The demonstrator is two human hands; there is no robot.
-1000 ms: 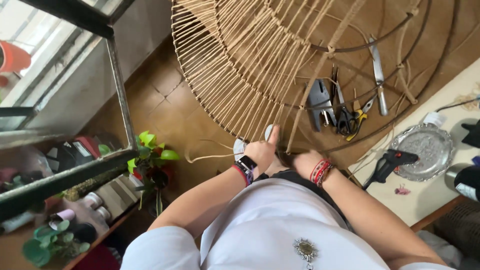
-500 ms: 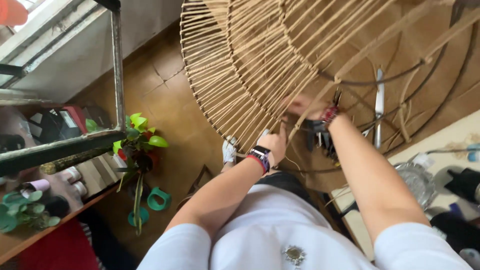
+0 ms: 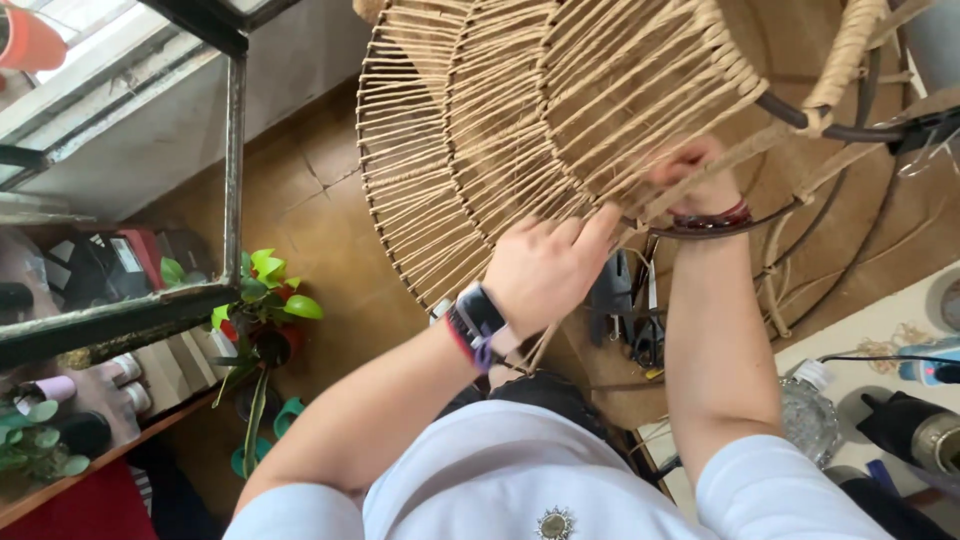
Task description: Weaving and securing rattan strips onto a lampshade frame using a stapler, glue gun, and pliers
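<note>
While left hand (image 3: 545, 270) presses woven frame (image 3: 480, 130), right hand (image 3: 700, 175) grips strands; hands apart.

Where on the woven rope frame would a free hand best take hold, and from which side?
On the woven rope frame, probably at the bare dark ring on the right, reached from the open underside. It is rigid and uncovered, while the strung cords look likely to shift under a grip. The left hand lies flat on the cords; the right hand reaches in among them.

round wire frame (image 3: 480, 150) wound with tan cord, tilted, strands radiating outward.
</note>
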